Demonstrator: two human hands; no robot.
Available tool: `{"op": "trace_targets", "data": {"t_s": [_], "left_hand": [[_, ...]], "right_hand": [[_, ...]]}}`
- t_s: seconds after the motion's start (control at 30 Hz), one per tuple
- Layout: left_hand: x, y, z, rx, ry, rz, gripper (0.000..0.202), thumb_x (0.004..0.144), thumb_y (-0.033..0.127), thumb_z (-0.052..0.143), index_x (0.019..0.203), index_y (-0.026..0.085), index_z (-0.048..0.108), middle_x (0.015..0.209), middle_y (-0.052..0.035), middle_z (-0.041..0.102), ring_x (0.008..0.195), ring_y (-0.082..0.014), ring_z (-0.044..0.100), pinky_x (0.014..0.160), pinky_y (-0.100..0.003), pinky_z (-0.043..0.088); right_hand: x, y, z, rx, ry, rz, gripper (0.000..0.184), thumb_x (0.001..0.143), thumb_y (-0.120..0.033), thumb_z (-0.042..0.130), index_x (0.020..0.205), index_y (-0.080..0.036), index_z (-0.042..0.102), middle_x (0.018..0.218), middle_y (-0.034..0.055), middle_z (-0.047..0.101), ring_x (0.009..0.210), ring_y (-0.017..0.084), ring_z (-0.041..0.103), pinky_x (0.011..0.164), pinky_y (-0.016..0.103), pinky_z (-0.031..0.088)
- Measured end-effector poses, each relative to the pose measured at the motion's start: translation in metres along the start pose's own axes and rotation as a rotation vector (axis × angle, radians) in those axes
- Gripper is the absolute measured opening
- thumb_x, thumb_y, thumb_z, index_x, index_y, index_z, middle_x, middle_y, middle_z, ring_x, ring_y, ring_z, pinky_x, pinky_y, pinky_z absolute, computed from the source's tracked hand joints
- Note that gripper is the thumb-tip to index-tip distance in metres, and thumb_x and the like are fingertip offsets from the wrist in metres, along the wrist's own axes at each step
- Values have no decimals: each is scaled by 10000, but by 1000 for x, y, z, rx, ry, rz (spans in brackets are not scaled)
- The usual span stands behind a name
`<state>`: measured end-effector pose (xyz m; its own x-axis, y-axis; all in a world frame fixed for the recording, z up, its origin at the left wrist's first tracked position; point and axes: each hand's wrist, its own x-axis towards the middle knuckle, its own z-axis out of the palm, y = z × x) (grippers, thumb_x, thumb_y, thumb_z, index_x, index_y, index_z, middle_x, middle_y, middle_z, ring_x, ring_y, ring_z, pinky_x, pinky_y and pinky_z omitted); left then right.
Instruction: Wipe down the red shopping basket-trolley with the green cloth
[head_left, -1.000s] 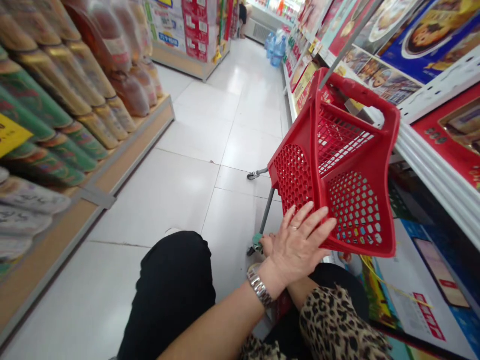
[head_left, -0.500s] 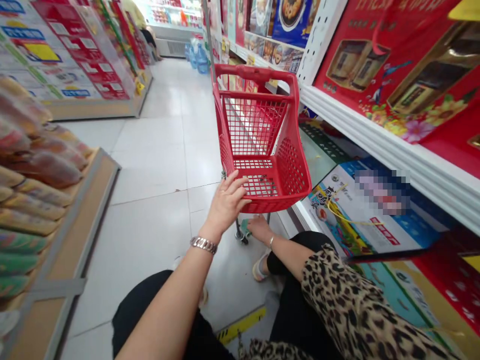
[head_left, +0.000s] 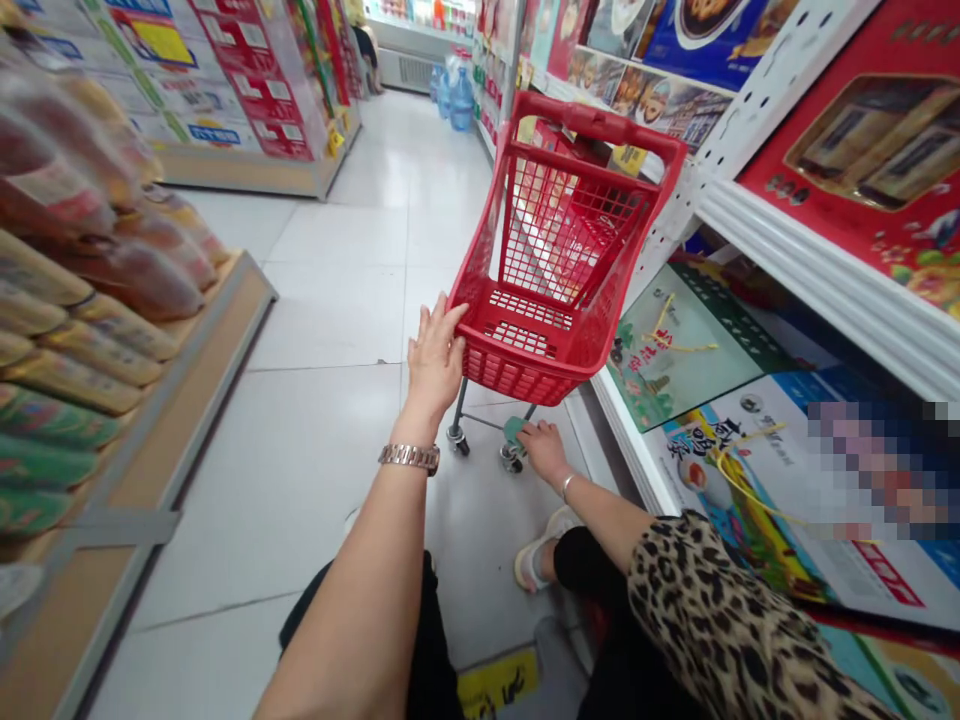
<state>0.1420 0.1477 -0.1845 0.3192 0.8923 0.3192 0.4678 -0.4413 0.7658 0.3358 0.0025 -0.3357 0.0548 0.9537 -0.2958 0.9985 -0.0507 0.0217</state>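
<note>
A red plastic shopping cart (head_left: pixel 525 375) stands before me beside the shelves, its basket empty. My left hand (head_left: pixel 435 365) is at the near left corner of the basket, fingers stretched and apart, some touching the rim. Lower down, my right hand (head_left: pixel 546 450) is closed on a green cloth (head_left: pixel 515 430), by the cart's lower frame and just above a front caster wheel (head_left: pixel 511 459). Part of the cloth is hidden under the fingers. Another caster wheel (head_left: pixel 458 441) shows to the left.
Shelves with boxed goods run along the right, a white shelf edge (head_left: pixel 832 260) jutting out. Gift boxes (head_left: pixel 757 480) lie low beside my right arm. Packaged goods fill a wooden display stand (head_left: pixel 225 330) on the left. Water jugs (head_left: pixel 459 100) stand farther down the tiled aisle (head_left: pixel 330 320).
The cart now appears farther right in view and turned, with its near left corner toward my left hand. My left hand has moved from the front rim to that corner. The green cloth shows more clearly.
</note>
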Motion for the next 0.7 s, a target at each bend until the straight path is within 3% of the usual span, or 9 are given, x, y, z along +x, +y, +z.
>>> {"op": "trace_targets", "data": {"t_s": [0.13,0.37,0.53,0.7], "left_hand": [[18,-18,-2,-105,-51,-26,647,901,136,467,1511,349,508,1729,-15,310,1624,-278,174,1275,-628,214],[19,-14,-12,82,-100,-55,797,874,54,383,1563,451,421,1736,26,281,1622,-327,163,1201,-794,147],[17,-10,-14,231,-76,10,859,852,18,394,1588,460,366,1722,23,319,1618,-322,189,1209,-803,91],[21,-9,-15,322,-47,-11,900,828,25,434,1616,440,306,1732,8,296,1619,-352,166,1198,-820,31]], "right_hand": [[38,-14,-10,-20,18,-59,345,1047,-154,436,1144,-245,754,1242,96,715,1141,273,552,903,376,379],[109,-55,-8,-65,-15,-183,330,1073,-163,421,1137,-226,738,1241,104,704,1181,250,527,951,375,360],[140,-55,-1,-61,-36,-170,366,1077,-152,375,1163,-198,728,1269,132,680,1187,271,520,932,383,365],[150,-52,13,-29,-62,-196,347,1054,-123,412,1147,-190,739,1211,140,699,1194,277,527,925,375,370]]}}
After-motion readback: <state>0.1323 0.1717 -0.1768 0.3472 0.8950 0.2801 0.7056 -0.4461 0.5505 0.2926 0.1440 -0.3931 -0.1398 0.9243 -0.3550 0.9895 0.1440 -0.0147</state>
